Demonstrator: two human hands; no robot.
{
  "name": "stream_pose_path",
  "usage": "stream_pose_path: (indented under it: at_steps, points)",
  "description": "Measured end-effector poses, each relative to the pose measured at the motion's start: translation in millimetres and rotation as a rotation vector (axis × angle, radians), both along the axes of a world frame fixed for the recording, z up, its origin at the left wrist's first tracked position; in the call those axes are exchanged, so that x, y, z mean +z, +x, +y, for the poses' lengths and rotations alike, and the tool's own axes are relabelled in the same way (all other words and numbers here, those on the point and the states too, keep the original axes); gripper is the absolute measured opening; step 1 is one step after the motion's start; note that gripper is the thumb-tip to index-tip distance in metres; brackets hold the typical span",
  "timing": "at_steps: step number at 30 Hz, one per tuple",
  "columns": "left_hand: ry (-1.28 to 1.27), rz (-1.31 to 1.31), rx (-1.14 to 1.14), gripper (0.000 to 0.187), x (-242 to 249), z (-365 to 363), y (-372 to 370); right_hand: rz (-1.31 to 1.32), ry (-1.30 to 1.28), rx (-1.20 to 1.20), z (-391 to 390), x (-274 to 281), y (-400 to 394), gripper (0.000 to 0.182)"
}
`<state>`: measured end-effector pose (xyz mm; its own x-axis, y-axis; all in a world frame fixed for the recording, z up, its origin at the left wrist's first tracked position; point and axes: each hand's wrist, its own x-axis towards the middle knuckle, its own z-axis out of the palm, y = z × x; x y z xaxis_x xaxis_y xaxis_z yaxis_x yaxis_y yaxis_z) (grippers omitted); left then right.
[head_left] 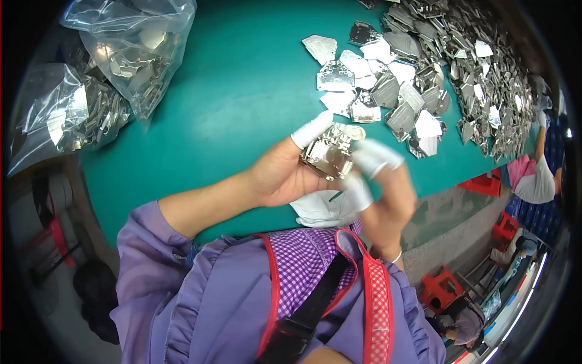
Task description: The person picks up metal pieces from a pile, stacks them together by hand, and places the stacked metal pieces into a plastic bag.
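Observation:
My left hand (282, 173), with white covers on its fingertips, is closed around a small stack of shiny, angular stamped metal plates (327, 156). The thumb lies along the upper left edge of the stack and the palm is beneath it. At the stack's right edge is my right hand (388, 191), smeared by motion, with white-covered thumb and fingers close to the metal. Whether these fingers grip a plate cannot be made out. Below the hands, a white cloth or glove (327, 208) lies at the table edge. Several loose metal plates (388, 91) are spread just beyond my hands.
A large heap of metal plates (491, 91) covers the right side of the green table (236, 79). Clear plastic bags (142, 60) of plates stand at the left. Red stools (442, 288) and other people (536, 179) are to the right, beyond the table.

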<state>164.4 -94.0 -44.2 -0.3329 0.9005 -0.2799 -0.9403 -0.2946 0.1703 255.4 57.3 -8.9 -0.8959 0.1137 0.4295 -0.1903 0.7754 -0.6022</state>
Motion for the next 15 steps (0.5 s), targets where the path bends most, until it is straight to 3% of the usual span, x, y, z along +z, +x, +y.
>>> stream_pose_path:
  at_steps: [1,3,5,8,10,12,14,15]
  points:
    - [0.095,-0.048,-0.022,0.061,-7.9,-4.0,-2.4,0.025,-0.009,-0.052,11.8,0.0,-1.5,0.028]
    - [0.074,-0.044,-0.019,0.061,-10.3,-5.0,-3.1,0.035,-0.039,-0.498,36.9,-0.5,-12.5,0.029]
    - [0.098,-0.067,-0.018,0.057,-12.1,-6.4,-4.8,-0.104,0.382,-0.753,82.5,-17.0,-14.3,0.038]
    - [0.047,-0.037,-0.027,0.053,-11.4,-8.0,-4.6,-0.159,0.205,-0.662,105.6,-34.4,-10.5,0.041]
    - [-0.008,-0.010,-0.009,0.051,-10.0,-9.2,-2.5,-0.111,0.268,-0.665,87.1,-32.0,-10.2,0.038]
    - [0.053,0.019,0.021,0.050,-12.1,-7.1,-2.6,0.041,-0.071,-0.698,67.1,-26.4,-12.5,0.032]
    - [0.000,0.043,0.037,0.049,-11.1,-5.1,-3.3,0.084,-0.024,-0.707,58.1,-30.9,-11.3,0.029]
    - [-0.046,0.067,0.052,0.049,-10.6,-4.7,-4.0,0.105,-0.119,-0.673,53.7,-33.2,-10.4,0.029]
